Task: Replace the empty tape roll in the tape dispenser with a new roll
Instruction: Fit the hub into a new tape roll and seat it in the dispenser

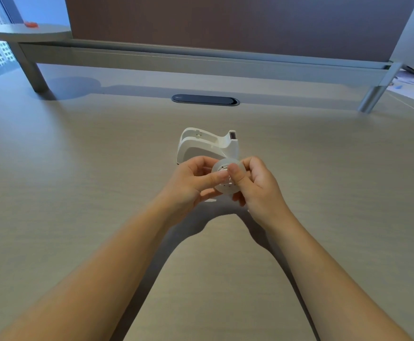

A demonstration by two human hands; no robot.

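A white tape dispenser (pixel 207 146) stands on the desk just beyond my hands, its roll cradle empty and its cutter end toward the right. Both hands hold a translucent tape roll (pixel 227 187) with a white hub a little above the desk, in front of the dispenser. My left hand (pixel 191 185) pinches the roll's left side with thumb and fingers. My right hand (pixel 257 185) grips its right side, thumb pressed over the hub. My fingers hide much of the roll.
The light wood-grain desk (pixel 102 180) stretches all around. A dark oval cable grommet (pixel 204 99) lies behind the dispenser. A raised shelf on metal legs (pixel 201 60) and a brown partition close the back. Papers (pixel 412 84) lie at far right.
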